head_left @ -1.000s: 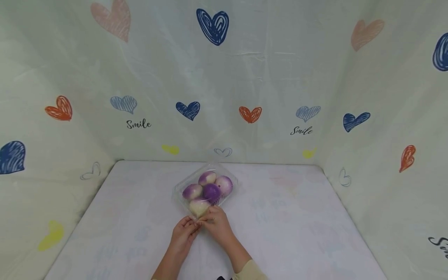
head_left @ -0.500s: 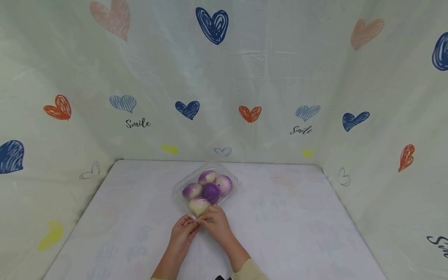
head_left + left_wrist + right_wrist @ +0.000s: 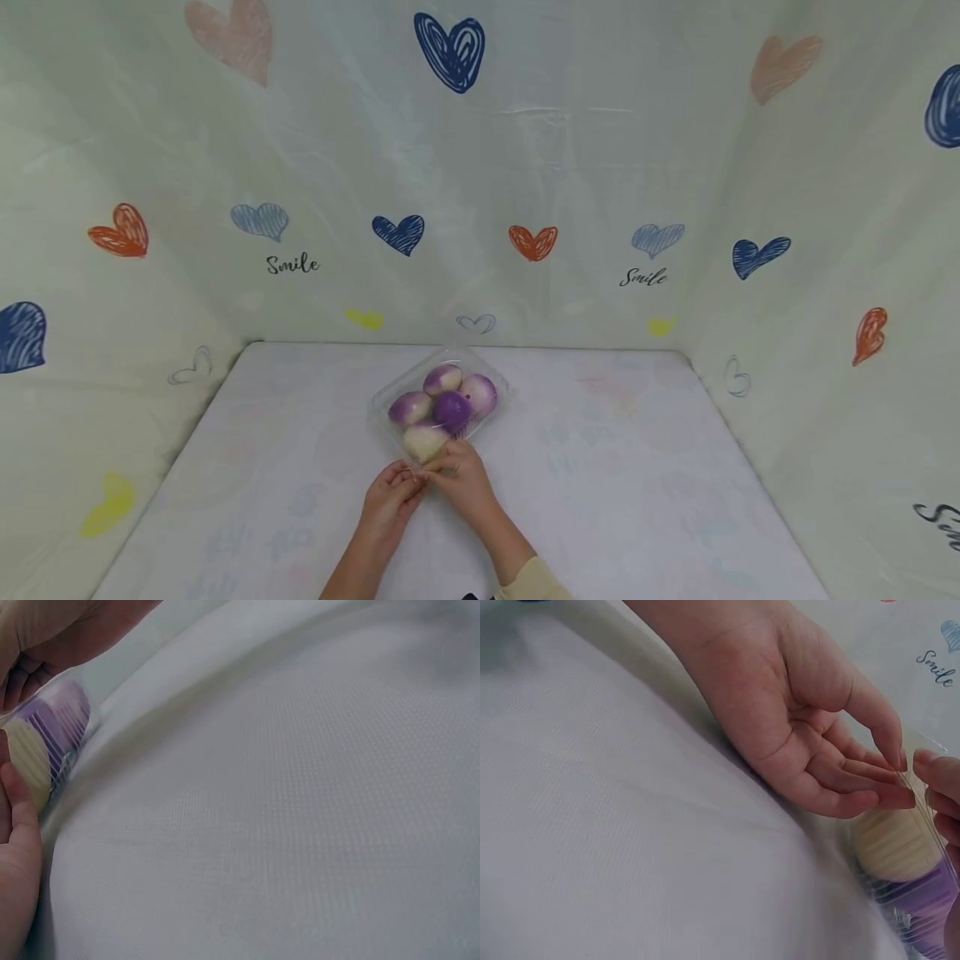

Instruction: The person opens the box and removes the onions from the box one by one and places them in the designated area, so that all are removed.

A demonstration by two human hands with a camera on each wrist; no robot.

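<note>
A clear plastic clamshell box [image 3: 381, 407] lies turned cornerwise on the table, holding several purple-and-white turnips [image 3: 452, 410]. At its near corner my left hand [image 3: 388, 502] pinches the thin plastic edge between thumb and fingers, as the right wrist view also shows. Close beside it, my right hand [image 3: 467, 486] pinches the same corner, thumb and fingertips together at the rim. The right wrist view has the box's ribbed side below the left hand [image 3: 780, 720], with a pale turnip [image 3: 896, 844] behind it. In the left wrist view, the right hand [image 3: 67, 634] hangs over the ribbed box.
A white cloth covers the table [image 3: 615, 475], whose far edge meets a hanging curtain [image 3: 570, 167] printed with hearts and the word Smile. The same curtain closes in both sides.
Both hands keep their pinch on the box's near corner, with hardly any movement. The whole head view has shifted very slightly; the box and turnips stay in place.
</note>
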